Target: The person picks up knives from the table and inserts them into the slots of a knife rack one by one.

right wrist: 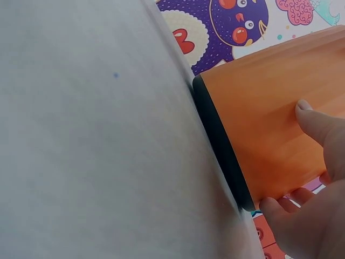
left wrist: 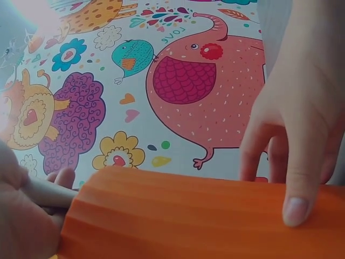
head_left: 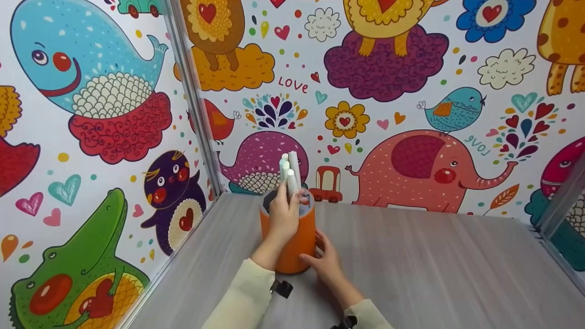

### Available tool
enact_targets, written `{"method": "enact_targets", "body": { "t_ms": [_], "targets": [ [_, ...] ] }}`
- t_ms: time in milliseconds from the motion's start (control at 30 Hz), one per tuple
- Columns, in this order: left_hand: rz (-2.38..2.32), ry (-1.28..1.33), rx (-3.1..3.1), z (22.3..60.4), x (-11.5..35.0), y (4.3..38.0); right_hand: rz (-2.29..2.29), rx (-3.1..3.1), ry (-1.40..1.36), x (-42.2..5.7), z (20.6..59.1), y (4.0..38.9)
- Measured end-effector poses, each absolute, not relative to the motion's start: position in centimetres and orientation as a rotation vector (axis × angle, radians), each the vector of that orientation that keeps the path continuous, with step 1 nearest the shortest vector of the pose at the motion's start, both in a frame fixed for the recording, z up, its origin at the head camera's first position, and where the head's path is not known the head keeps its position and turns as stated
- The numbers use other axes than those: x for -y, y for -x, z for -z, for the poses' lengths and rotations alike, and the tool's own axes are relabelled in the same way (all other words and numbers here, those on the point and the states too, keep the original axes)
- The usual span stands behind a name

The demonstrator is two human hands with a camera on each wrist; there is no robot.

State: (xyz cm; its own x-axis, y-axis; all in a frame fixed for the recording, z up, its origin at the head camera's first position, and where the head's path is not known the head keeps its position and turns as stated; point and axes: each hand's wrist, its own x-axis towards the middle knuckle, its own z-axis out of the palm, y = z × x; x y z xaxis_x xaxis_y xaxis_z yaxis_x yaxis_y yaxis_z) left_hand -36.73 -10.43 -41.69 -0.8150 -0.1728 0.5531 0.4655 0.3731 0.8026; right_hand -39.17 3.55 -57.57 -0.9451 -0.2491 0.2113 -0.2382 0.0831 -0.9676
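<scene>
A tall orange ribbed container (head_left: 304, 242) with a grey inside and a dark base stands upright on the table. My left hand (head_left: 284, 212) is at its rim and grips a bundle of several pale sticks (head_left: 292, 178), whose kind I cannot tell; their upper ends stick up above the fingers. In the left wrist view, one stick (left wrist: 51, 194) shows between the fingers near the container's mouth. Low on the container's right side, my right hand (head_left: 328, 260) holds it, thumb on the front and fingers round the side. The sticks' lower ends are hidden by the left hand.
The grey wood-grain table (head_left: 425, 265) runs to a back wall (head_left: 406, 105) printed with cartoon animals. A similar printed panel (head_left: 105, 173) rises at the left, joined by a metal post (head_left: 194, 96). Another post (head_left: 560, 192) stands at the right.
</scene>
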Motion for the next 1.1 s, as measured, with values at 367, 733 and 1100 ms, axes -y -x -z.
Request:
{"method": "enact_targets", "body": {
  "t_ms": [367, 733, 1100],
  "targets": [
    [1.488, 0.211, 2.075, 41.40, 10.15, 36.56, 2.033, -2.310, 0.499, -3.65, 57.59, 39.44],
    [1.465, 0.176, 2.104, 41.27, 9.95, 36.71, 2.039, -2.325, 0.504, -3.67, 57.48, 39.16],
    [1.511, 0.227, 2.080, 41.31, 10.32, 36.76, 2.056, -2.316, 0.518, -3.58, 57.39, 39.09]
  ]
}}
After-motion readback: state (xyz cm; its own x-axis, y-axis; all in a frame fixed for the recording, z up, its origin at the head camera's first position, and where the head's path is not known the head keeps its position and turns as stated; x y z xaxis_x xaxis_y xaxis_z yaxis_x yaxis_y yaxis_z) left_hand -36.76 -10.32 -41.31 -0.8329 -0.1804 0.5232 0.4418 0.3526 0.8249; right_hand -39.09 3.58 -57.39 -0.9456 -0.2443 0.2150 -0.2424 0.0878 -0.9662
